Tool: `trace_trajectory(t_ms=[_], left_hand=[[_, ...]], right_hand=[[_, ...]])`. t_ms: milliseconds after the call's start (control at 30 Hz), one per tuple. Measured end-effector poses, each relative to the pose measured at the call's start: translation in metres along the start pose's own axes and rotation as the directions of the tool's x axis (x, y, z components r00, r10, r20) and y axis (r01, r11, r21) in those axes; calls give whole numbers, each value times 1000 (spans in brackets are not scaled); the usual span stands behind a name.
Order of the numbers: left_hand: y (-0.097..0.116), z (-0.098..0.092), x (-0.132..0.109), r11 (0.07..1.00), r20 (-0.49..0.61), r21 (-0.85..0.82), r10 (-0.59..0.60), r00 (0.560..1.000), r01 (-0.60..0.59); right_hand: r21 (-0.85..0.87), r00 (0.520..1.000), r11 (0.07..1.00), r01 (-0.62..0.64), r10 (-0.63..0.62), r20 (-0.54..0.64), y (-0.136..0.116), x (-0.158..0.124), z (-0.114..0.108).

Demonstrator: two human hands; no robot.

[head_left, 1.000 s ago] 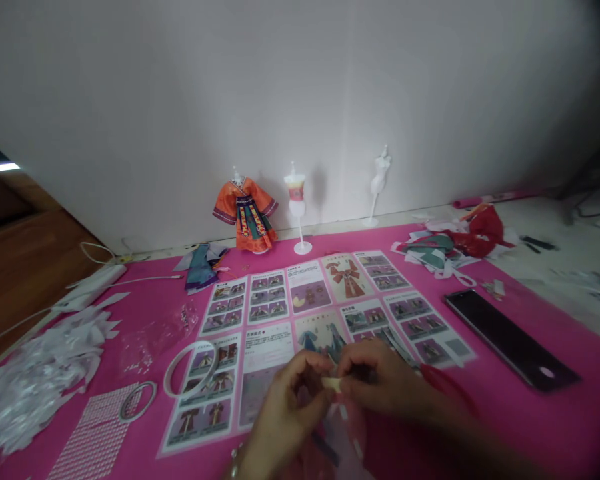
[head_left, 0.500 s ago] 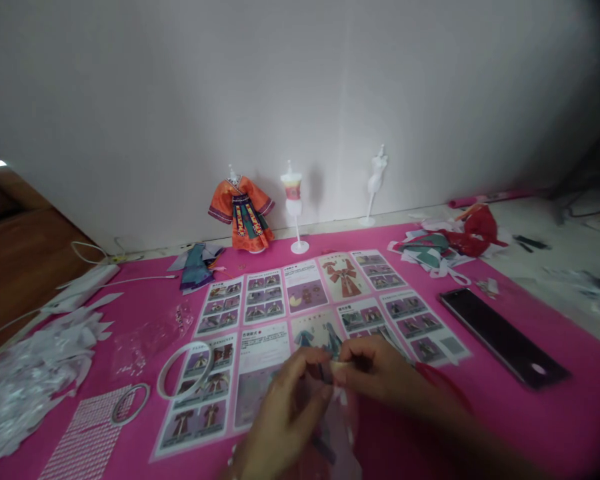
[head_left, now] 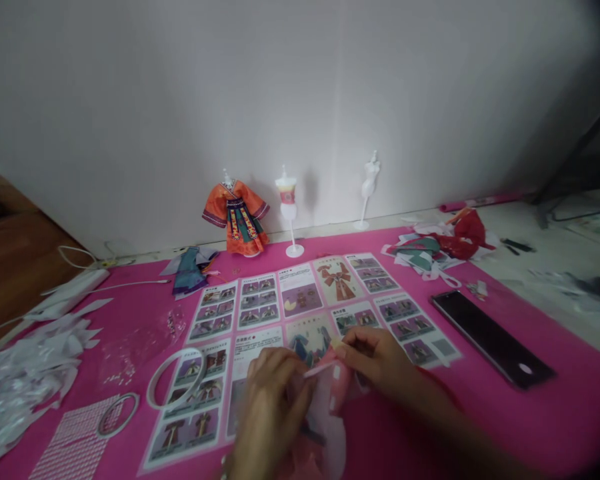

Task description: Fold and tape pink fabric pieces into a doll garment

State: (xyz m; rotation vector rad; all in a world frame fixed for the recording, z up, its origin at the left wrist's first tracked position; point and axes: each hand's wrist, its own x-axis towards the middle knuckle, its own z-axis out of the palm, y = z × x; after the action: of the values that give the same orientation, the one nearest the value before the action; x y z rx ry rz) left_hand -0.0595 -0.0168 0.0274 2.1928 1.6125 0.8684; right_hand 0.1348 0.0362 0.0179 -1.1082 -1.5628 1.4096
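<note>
A sheer pink and white piece of fabric [head_left: 333, 427] hangs between my two hands over the lower edge of a printed instruction sheet [head_left: 300, 270]. My left hand [head_left: 275, 400] is closed on its upper left edge, thumb against fingers. Pinching the upper right edge is my right hand [head_left: 375, 357], near a small yellowish corner. Short white strips show on the pink part. The lower end of the fabric drops out of view, and the motion blurs its details. Beyond the sheet stand a dress form in an orange robe [head_left: 237, 220] and one with a pink and yellow top [head_left: 287, 197].
At left lie plastic wrappers [head_left: 25, 393], a white tape roll [head_left: 153, 387], a smaller roll [head_left: 103, 427] and a sheet of gems [head_left: 70, 447]. A phone [head_left: 490, 337] is at right, below fabric scraps [head_left: 420, 250]. A bare dress form [head_left: 370, 183] leans by the wall.
My hands have moved slightly apart, and more of the pink fabric shows between them. My left hand has turned with its back more upward. The whole view has shifted a little.
</note>
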Motion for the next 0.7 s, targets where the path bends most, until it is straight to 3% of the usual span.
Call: trace_trajectory(t_ms=[167, 267, 400, 467, 533, 633, 700], left_hand=[[-7, 1, -3, 989, -67, 78, 128, 990, -123], [-6, 3, -4, 991, -56, 37, 133, 989, -131], [0, 7, -6, 991, -61, -114, -70, 996, 63], [2, 6, -6, 958, -82, -205, -219, 972, 199], [4, 4, -5, 931, -134, -265, -292, 947, 249], [5, 1, -6, 964, -215, -217, -198, 956, 151], [7, 0, -7, 988, -177, -146, -77, 981, 51]], right_hand=[[27, 998, 1000, -13, 15, -66, 0, 1, 0], [22, 992, 1000, -19, 21, -123, 1, 2, -2], [16, 989, 1000, -23, 25, -149, 3, 3, -4], [11, 989, 1000, -18, 20, -146, 5, 5, -3], [4, 990, 1000, -10, 10, -140, 7, 6, -3], [-10, 994, 1000, 2, -3, -110, 10, 7, -2], [-24, 996, 1000, 18, -20, -91, 10, 7, -1]])
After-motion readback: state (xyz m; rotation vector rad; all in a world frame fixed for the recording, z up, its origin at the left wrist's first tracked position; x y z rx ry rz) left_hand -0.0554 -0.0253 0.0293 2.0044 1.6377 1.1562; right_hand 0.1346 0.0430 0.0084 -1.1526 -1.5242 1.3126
